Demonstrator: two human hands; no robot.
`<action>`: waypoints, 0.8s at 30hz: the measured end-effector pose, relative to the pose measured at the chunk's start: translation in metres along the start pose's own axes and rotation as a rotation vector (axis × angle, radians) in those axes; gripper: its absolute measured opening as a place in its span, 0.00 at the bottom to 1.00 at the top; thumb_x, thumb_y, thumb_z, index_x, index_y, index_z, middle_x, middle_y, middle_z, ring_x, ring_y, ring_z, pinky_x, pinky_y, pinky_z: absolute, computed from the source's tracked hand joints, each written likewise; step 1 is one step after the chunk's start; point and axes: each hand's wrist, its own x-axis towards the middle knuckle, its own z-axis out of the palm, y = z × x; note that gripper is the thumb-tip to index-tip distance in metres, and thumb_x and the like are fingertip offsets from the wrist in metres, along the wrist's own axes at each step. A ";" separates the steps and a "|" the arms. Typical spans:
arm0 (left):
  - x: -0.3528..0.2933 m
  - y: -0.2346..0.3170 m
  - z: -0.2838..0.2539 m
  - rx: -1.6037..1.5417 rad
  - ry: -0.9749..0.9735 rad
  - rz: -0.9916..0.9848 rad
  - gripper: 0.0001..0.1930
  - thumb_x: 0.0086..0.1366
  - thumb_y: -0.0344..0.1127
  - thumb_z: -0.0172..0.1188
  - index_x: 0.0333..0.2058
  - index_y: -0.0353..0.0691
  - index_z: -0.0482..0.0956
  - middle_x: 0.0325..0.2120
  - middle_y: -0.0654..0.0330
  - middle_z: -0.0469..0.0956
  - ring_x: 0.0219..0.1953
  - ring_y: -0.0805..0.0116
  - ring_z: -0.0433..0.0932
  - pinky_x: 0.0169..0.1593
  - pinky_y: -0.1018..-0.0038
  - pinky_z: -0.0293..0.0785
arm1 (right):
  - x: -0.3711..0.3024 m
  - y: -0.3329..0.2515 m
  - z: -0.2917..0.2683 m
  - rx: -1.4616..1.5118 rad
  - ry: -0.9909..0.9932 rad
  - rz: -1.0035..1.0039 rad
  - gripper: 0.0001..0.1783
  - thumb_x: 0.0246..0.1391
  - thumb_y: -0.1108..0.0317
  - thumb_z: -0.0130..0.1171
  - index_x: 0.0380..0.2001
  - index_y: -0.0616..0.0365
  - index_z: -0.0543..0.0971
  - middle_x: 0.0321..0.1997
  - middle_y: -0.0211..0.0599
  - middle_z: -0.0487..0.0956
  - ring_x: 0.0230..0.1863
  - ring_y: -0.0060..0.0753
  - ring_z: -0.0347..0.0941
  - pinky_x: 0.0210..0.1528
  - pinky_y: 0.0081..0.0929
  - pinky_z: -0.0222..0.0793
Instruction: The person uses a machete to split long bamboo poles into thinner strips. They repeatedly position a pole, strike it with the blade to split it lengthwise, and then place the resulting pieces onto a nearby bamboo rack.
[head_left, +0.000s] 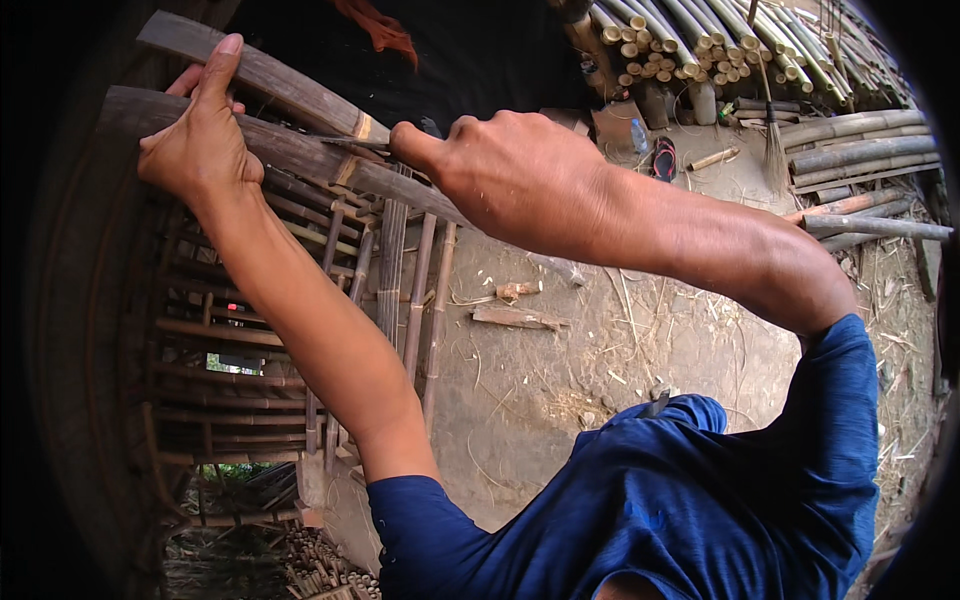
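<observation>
At the upper left, my left hand [205, 135] is closed on an upper bamboo slat [290, 85], its thumb lying over the slat's face. A second, longer bamboo slat [300, 155] passes behind this hand and slants down to the right, under my right hand [500, 165]. That right hand is a fist with the thumb stretched toward the upper slat's pale end. From the fist a thin dark knife blade [350, 142] points left between the two slats. Its handle is hidden inside my fingers.
A bamboo rack [230, 390] stands at the left. Stacked bamboo poles [690, 40] lie at the far right, near a broom [775, 150], a sandal [664, 158] and a plastic bottle [639, 135]. Offcuts such as a wood piece [515, 317] and shavings litter the floor.
</observation>
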 end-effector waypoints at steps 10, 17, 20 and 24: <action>0.012 -0.005 0.008 0.004 0.067 -0.040 0.21 0.38 0.28 0.82 0.27 0.25 0.78 0.20 0.54 0.77 0.17 0.75 0.69 0.19 0.83 0.66 | -0.009 0.058 0.105 -0.108 -0.346 0.060 0.24 0.58 0.77 0.46 0.59 0.63 0.62 0.27 0.52 0.80 0.30 0.45 0.82 0.32 0.42 0.79; 0.014 -0.020 -0.003 0.079 0.103 -0.101 0.23 0.37 0.29 0.82 0.29 0.24 0.79 0.24 0.54 0.77 0.21 0.74 0.72 0.26 0.82 0.71 | 0.016 0.043 0.090 0.299 -0.190 0.075 0.13 0.57 0.72 0.51 0.44 0.67 0.67 0.21 0.54 0.77 0.24 0.55 0.78 0.29 0.48 0.75; 0.010 -0.026 -0.041 0.077 0.089 -0.056 0.20 0.42 0.28 0.80 0.28 0.25 0.77 0.18 0.58 0.74 0.18 0.77 0.68 0.22 0.82 0.62 | -0.014 0.034 0.182 0.535 0.173 0.083 0.11 0.57 0.69 0.51 0.41 0.63 0.67 0.23 0.58 0.77 0.27 0.65 0.76 0.29 0.51 0.73; 0.001 0.015 -0.004 -0.093 0.042 -0.074 0.17 0.48 0.27 0.76 0.31 0.29 0.76 0.18 0.64 0.72 0.17 0.80 0.64 0.22 0.82 0.59 | -0.126 0.226 0.406 0.137 -0.470 0.669 0.18 0.59 0.68 0.47 0.51 0.63 0.73 0.42 0.51 0.81 0.43 0.47 0.81 0.44 0.48 0.76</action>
